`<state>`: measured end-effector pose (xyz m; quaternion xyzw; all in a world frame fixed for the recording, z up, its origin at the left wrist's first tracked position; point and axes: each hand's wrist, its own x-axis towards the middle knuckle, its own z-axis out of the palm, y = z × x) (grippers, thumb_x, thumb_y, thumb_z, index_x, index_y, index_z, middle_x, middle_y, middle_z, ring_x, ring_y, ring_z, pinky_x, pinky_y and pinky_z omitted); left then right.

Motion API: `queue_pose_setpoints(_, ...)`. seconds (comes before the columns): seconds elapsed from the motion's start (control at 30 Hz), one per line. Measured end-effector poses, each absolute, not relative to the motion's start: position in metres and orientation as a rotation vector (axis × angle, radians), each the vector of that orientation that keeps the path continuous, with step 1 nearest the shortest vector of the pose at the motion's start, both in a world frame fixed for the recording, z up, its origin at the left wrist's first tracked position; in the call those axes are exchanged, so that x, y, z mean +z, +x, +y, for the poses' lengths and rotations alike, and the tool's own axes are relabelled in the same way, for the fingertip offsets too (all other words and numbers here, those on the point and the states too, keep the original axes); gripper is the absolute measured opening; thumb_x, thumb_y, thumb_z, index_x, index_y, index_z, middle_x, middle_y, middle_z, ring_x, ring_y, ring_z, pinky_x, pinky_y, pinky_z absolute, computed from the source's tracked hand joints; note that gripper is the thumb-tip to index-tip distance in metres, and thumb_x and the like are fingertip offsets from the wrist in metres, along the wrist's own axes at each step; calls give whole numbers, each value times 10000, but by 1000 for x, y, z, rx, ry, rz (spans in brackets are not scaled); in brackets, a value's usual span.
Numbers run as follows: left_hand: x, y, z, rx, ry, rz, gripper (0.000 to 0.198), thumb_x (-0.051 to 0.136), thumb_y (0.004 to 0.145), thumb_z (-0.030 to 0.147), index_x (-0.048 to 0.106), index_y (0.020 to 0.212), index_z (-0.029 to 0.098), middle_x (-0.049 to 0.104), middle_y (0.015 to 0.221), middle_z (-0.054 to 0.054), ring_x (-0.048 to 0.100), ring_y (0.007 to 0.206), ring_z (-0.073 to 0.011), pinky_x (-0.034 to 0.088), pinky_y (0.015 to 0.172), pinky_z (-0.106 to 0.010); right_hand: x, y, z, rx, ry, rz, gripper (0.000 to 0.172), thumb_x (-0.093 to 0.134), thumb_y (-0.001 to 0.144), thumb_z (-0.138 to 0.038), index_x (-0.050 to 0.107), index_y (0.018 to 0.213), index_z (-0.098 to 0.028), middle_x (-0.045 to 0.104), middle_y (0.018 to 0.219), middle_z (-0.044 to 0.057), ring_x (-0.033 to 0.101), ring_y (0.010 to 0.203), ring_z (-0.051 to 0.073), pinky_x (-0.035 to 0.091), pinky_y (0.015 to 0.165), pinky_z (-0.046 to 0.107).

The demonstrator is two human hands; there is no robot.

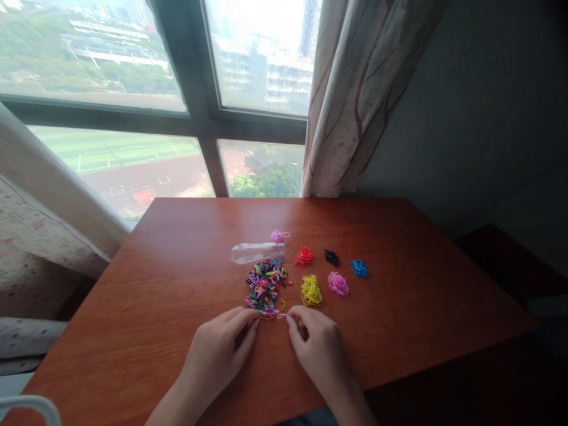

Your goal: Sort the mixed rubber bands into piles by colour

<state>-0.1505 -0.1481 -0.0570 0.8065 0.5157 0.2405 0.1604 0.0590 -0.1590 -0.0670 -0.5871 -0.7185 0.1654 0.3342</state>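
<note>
Loop of thin, pale-pink, cord-like band [281, 316], slender, elongated; located between the hands, just beside tangled multicoloured heap of small bands [265, 284]. Right hand [316, 340]: thumb and forefinger pinching loop's end. Left hand [224, 343]: thumb and forefinger nearly together at heap's edge; grip cannot be told.

I have both forearms, the left [177, 399] and the right [348, 399], bare and angled inward from the near edge of the bench [133, 331]. My left hand [257, 318] arches, back upward, its thumb and forefinger converging; from here I can't tell whether the tips meet. Just beside it, my right hand [289, 316] pinches thumb against forefinger, the other fingers curled.
</note>
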Motion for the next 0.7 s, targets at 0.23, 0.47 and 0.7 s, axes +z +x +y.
queue_pose_setpoints(0.23, -55, -150, -147, 704, 2320, 1459, 181, 481, 938, 237, 660, 963, 252, 739, 881, -8, 709, 754, -155, 512, 642, -222, -65, 113, -148, 291, -1666, -1602, 292, 509, 956, -409, 690, 868, -198, 669, 677, 25, 605, 565, 150, 448, 573, 229)
queue_pose_setpoints(0.47, -55, -150, -149, 681, 2297, 1464, 180, 473, 949, 246, 652, 966, 254, 732, 876, -3, 702, 754, -157, 506, 650, -230, -72, 165, -139, 69, -1914, -1493, 455, 482, 926, -581, 704, 854, -191, 657, 641, 46, 605, 551, 185, 416, 566, 271)
queue_pose_setpoints(0.7, -56, -151, -149, 685, 2313, 1458, 182, 471, 950, 239, 649, 982, 256, 735, 889, -3, 706, 773, -160, 503, 650, -228, -76, 160, -138, 86, -1996, -1441, 440, 489, 920, -579, 705, 845, -204, 692, 681, 56, 630, 579, 206, 401, 575, 279)
